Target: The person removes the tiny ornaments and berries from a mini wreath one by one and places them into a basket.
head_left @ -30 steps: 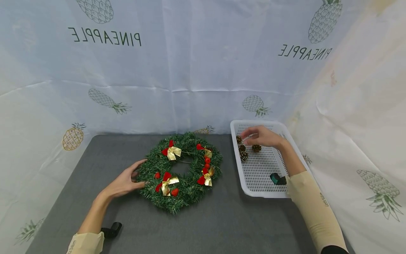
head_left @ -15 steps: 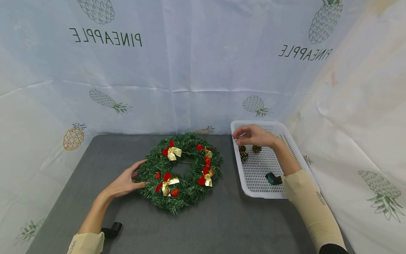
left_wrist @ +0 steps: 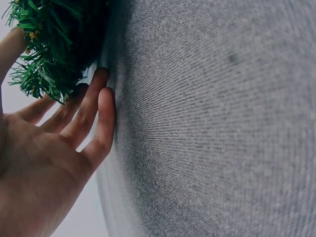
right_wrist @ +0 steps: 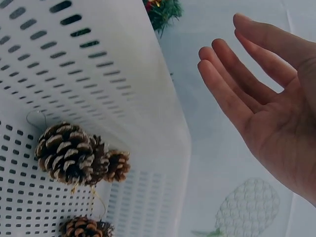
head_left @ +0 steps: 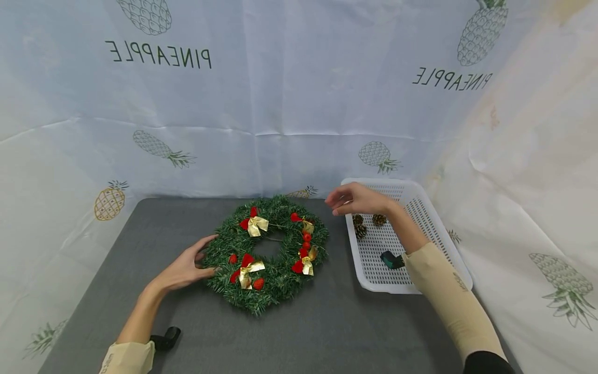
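Note:
A green Christmas wreath (head_left: pixel 280 288) with gold bows (head_left: pixel 258 226), red bits and red berries lies on the dark grey table. My left hand (head_left: pixel 184 267) holds its left side, the thumb and fingers spread either side of the rim. In the left wrist view, several fingers (left_wrist: pixel 84 118) reach in under the green needles (left_wrist: pixel 54 54). My right hand (head_left: pixel 357 200) hangs above the left rim of a white perforated basket (head_left: pixel 353 254), palm empty and fingers relaxed. Several pine cones (head_left: pixel 359 231) lie in the basket; the right wrist view shows a large cone (right_wrist: pixel 64 153) beside smaller ones.
A pale curtain (head_left: pixel 299 93) printed with pineapples stands behind the table (head_left: pixel 299 337) and along both sides. Black devices sit at the left wrist (head_left: pixel 165 338) and the right wrist (head_left: pixel 391 259). The basket stands right of the wreath, near the table's right edge.
My right hand has moved left, from over the pine cones inside the basket to above its left rim, toward the wreath. The left hand and wreath have stayed in place.

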The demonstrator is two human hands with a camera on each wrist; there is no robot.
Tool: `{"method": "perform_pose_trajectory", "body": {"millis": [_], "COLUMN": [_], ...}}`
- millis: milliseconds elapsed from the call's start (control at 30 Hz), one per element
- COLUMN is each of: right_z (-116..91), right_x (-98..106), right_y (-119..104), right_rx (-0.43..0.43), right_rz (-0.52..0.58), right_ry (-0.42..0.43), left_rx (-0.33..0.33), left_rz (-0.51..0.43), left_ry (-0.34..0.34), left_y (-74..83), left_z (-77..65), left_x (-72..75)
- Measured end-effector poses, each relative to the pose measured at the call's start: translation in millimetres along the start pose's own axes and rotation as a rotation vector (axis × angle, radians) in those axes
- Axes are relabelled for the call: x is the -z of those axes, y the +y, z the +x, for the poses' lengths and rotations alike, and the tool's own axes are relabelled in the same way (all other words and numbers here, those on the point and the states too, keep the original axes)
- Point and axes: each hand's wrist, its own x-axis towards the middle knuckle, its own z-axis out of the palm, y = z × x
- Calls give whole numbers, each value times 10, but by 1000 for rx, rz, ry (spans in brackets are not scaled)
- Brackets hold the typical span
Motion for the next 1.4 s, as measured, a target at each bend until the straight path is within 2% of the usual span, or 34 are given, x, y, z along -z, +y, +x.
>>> {"method": "perform_pose_trajectory", "body": {"millis": [333,567,700,867,1000,1267,1400], "right_z": [188,308,406,514,582,660,671], "right_x": [-133,-270,-353,-427,-466,-525,-537], "right_y": [-128,-121,-124,-126,-127,-133,-137], "right_rx": [13,46,63,41,26,-59,-64], "right_rz": [-4,5,18,25,-14,-118,-171], "right_ry": [-82,-153,-216,-308,-351,-395,-415], "left_rx": [5,-3,-5,2,-6,-19,-22], "left_rz": [-1,1,8,12,10,1,-2], "left_ry": [4,6,6,11,8,-2,-1], "left_y": [-43,-33,-34,-56,-62,-42,-39], "left_z": [0,3,-4,-8,-2,-2,-1], "left_x": [3,10,4,-2,0,-3,-4]}}
